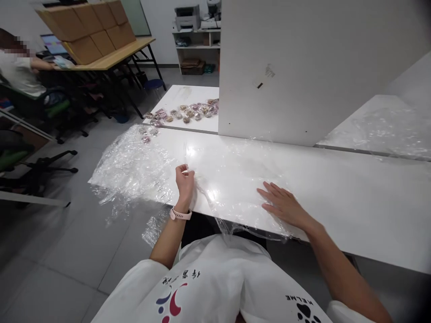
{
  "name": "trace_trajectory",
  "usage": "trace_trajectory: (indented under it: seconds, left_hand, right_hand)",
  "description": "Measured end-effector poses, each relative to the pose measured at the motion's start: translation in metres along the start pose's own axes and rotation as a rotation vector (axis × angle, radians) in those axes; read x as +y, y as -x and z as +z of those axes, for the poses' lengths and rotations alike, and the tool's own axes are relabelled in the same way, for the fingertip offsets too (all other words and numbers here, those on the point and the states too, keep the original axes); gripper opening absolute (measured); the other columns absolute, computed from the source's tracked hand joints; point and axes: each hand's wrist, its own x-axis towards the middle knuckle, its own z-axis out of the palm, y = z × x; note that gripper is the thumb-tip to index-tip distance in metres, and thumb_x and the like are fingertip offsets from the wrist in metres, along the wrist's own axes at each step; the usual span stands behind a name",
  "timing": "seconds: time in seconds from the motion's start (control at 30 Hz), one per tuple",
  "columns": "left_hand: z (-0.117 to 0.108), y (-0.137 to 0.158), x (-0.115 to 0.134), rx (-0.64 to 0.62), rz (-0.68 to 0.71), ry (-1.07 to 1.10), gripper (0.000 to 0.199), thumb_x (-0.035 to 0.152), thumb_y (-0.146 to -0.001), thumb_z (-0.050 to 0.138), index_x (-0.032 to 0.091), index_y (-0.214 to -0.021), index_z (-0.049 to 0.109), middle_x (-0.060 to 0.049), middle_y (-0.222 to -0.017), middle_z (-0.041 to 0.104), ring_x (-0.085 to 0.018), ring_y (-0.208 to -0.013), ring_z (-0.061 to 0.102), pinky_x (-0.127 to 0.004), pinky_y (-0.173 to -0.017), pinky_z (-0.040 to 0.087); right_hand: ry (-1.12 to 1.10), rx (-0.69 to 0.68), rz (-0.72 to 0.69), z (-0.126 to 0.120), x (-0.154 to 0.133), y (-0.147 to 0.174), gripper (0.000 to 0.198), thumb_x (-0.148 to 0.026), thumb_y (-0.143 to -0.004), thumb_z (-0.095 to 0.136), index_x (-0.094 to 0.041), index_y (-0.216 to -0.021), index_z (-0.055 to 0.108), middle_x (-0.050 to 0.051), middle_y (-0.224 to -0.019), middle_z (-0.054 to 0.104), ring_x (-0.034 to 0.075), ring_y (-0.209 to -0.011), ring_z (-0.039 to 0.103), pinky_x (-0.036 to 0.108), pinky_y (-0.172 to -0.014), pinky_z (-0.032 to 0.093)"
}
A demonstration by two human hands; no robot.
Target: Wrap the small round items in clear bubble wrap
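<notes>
A sheet of clear plastic film [235,197] lies spread over the white table in front of me, and part of it hangs over the near edge. My left hand [185,181], with a pink watch band at the wrist, is closed in a pinch at the film's left side. My right hand [281,204] rests palm down on the film's right part, fingers spread and holding nothing. To the left of my left hand lies a crumpled heap of clear plastic [131,163], also drooping over the edge.
Several small wrapped items [191,112] lie on the white surface behind, and a few sit near the heap. A tall white panel [269,67] rises at the back. More clear plastic [387,130] is at right. A person [20,72] sits at a desk with cardboard boxes [90,31].
</notes>
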Motion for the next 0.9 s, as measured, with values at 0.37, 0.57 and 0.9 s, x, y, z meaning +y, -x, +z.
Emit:
trace_trajectory:
  seconds: [0.37, 0.57, 0.9]
  left_hand:
    - [0.071, -0.121, 0.094, 0.417, 0.415, -0.357, 0.058, -0.002, -0.073, 0.048, 0.022, -0.126, 0.048, -0.01, -0.155, 0.032, -0.032, -0.149, 0.017, -0.057, -0.12, 0.018]
    - [0.116, -0.222, 0.083, -0.06, 0.327, -0.651, 0.037, 0.011, -0.087, 0.052, 0.02, -0.122, 0.059, -0.014, -0.139, 0.053, -0.034, -0.14, 0.036, -0.058, -0.112, 0.033]
    - [0.174, -0.291, 0.027, -0.212, 0.051, -0.901, 0.058, 0.046, -0.082, 0.068, 0.024, -0.135, 0.056, -0.018, -0.16, 0.027, -0.048, -0.146, 0.017, -0.073, -0.106, 0.021]
  right_hand:
    - [0.026, 0.242, -0.116, 0.035, -0.057, -0.087, 0.053, -0.047, -0.105, 0.03, -0.029, -0.154, 0.039, 0.005, -0.164, 0.028, 0.027, -0.152, 0.021, 0.054, -0.12, 0.027]
    - [0.029, 0.243, -0.207, 0.037, -0.042, -0.084, 0.058, -0.045, -0.104, 0.035, -0.033, -0.159, 0.023, 0.003, -0.165, 0.024, 0.026, -0.153, 0.018, 0.055, -0.121, 0.027]
    - [0.014, 0.23, -0.256, 0.028, -0.04, -0.088, 0.064, -0.044, -0.103, 0.042, -0.037, -0.16, 0.016, 0.002, -0.165, 0.025, 0.027, -0.153, 0.021, 0.055, -0.12, 0.031]
